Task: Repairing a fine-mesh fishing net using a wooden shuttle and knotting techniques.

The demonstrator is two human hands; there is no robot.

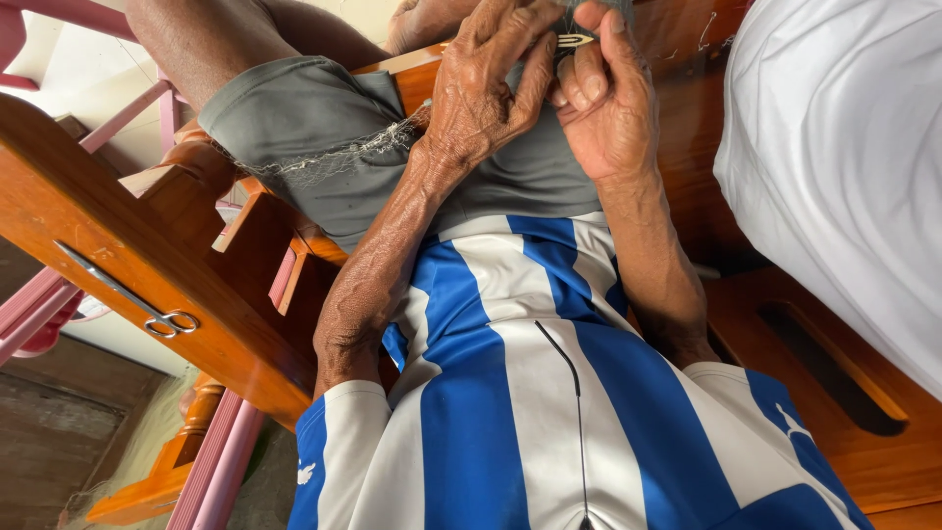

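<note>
Both grips closed, left hand [481, 93] pinching fine net [334, 157], right hand [603, 98] gripping netting needle [574, 40], scissors [128, 294] far left on wooden armrest [147, 245].

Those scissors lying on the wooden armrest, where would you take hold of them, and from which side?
Probably by the two ring handles at the lower right end of the scissors, coming from above. They lie flat on the wooden armrest, blades closed and pointing up-left, so the rings are the safe, open end, nearest the left hand.
</note>
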